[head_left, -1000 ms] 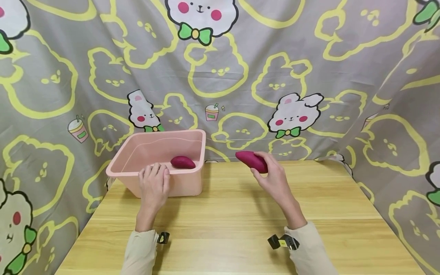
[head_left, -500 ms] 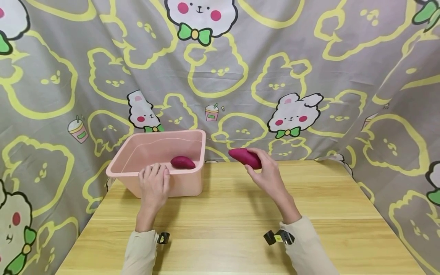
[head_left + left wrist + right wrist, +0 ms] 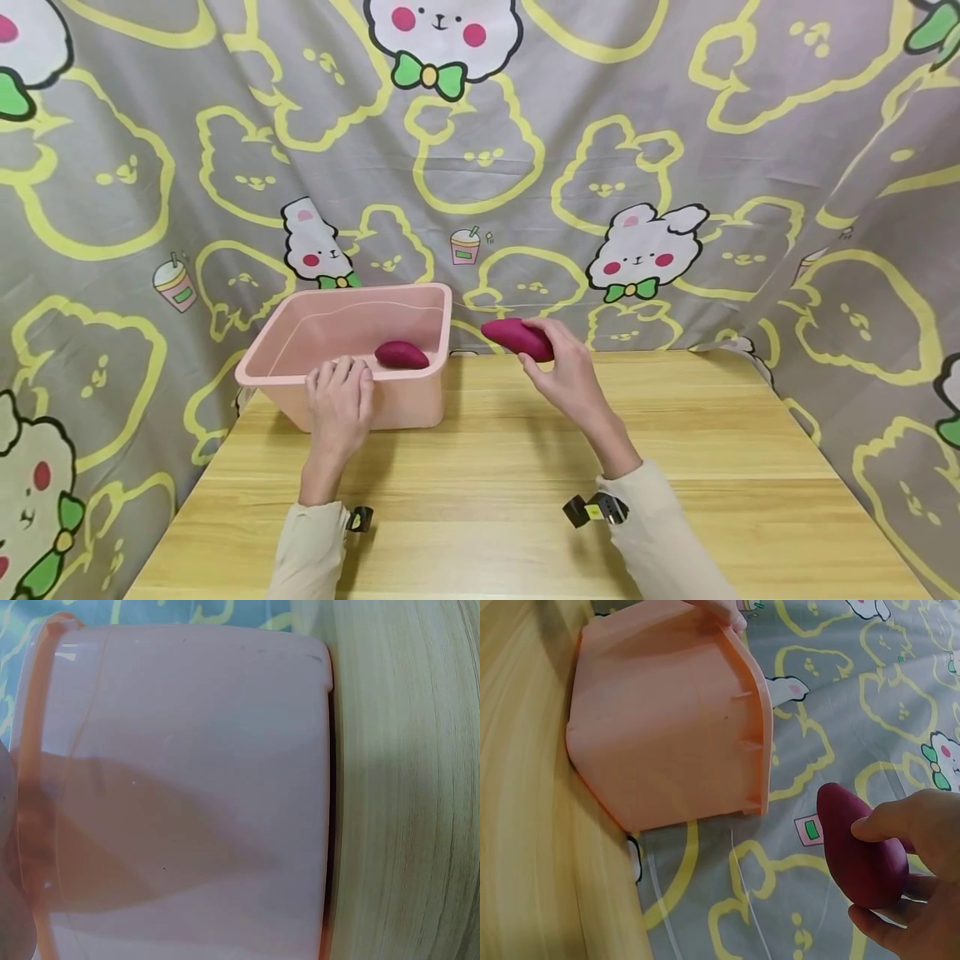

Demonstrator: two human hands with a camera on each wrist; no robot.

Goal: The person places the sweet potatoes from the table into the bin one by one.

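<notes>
A purple sweet potato (image 3: 513, 335) is held in my right hand (image 3: 570, 379), to the right of a pink plastic bin (image 3: 408, 402) and raised above the table. In the right wrist view, thumb and fingers pinch the sweet potato (image 3: 855, 851) around its thicker end, its narrow tip sticking out. My left hand (image 3: 337, 412) grips the bin's front rim, fingers hooked over the edge. A second purple sweet potato (image 3: 401, 355) lies inside, near the right front corner. The left wrist view is mostly filled by the bin's outer wall (image 3: 187, 712); only a bit of hand shows.
Beneath everything is a light wood-grain table (image 3: 480, 500). A grey curtain (image 3: 517, 192) with yellow outlines and rabbit prints hangs close behind the bin and along both sides. Each sleeve has a small black camera (image 3: 592, 508) strapped at the wrist.
My right hand has carried its sweet potato leftward and slightly up, closer to the bin. The left hand stays on the rim, and the other sweet potato lies as before.
</notes>
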